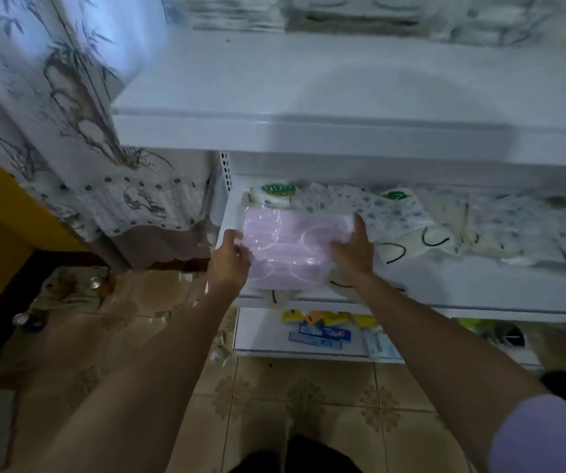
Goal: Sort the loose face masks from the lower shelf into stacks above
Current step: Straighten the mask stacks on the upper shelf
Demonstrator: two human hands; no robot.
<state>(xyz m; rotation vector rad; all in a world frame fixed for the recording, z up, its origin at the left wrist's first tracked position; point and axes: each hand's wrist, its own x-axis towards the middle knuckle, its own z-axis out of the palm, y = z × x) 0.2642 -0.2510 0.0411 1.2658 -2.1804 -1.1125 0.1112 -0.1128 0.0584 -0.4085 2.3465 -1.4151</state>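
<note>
upper shelf lies bare and open; loose masks crowd the right of the lower shelf.

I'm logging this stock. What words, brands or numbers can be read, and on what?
None reads for certain.
Green labels on white packs at the back: blurred.
Blue flat boxes on the bottom shelf: lettering blurred.
Yellow packets above them: too small.
Pink clear-wrapped mask pack: no print seen.

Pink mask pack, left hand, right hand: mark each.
pink mask pack [285,240], head view, centre of the clear wrap.
left hand [228,263], head view, back of hand.
right hand [353,254], head view, back of hand.
</note>
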